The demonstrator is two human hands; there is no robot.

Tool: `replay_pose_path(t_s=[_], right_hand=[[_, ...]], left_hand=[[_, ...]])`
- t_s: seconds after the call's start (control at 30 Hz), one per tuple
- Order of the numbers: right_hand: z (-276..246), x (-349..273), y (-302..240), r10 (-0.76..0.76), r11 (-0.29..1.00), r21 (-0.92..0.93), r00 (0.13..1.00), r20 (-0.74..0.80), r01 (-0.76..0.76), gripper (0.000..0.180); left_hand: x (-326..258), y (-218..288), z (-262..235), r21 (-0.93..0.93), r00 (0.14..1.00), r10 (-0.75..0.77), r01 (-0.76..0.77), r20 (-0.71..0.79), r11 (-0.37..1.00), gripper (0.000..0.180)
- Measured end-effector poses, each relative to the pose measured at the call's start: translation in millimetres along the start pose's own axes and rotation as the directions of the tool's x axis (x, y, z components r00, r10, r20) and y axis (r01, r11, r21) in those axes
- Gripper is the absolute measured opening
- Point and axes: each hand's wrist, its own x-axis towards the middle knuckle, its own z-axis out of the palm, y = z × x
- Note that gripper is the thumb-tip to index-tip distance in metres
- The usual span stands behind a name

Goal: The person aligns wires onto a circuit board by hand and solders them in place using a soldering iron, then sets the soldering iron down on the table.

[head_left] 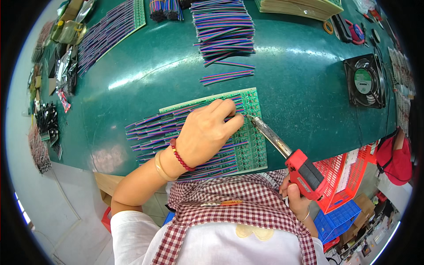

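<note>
A green circuit board panel [251, 154] lies at the near edge of the table, with rows of multicoloured ribbon wires [152, 128] running leftward across it. My left hand [206, 128] rests over these wires, thumb and forefinger pinched together near the board's right-hand pads. What the pinch holds is mostly hidden; it appears to be a wire end. In my right hand [295, 198] is a red and black soldering iron [305, 174], gripped by its handle. Its metal tip points up and left, close to my left fingertips at the board.
Beyond the board lie a few loose wires [227, 77] and a large wire stack [223, 26]. Another wired panel [108, 33] is at far left. A black fan [364, 81] stands at right. Below the table's right edge are a red basket [344, 176] and a blue crate [338, 222].
</note>
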Motion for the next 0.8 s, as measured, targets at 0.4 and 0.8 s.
replay_pose_path(t_s=[0.4, 0.8], right_hand=[[-0.5, 0.4, 1.6, 0.004, 1.000, -0.011, 1.000, -0.011, -0.004, 0.038], [4.8, 6.4, -13.5, 0.027, 0.966, 0.259, 0.985, -0.173, 0.019, 0.032]], left_hand=[[1.3, -1.5, 2.0, 0.012, 1.000, 0.007, -0.007, -0.002, 1.000, 0.020], [3.2, -1.3, 2.4, 0.048, 1.000, 0.021, -0.021, -0.010, 0.999, 0.020]])
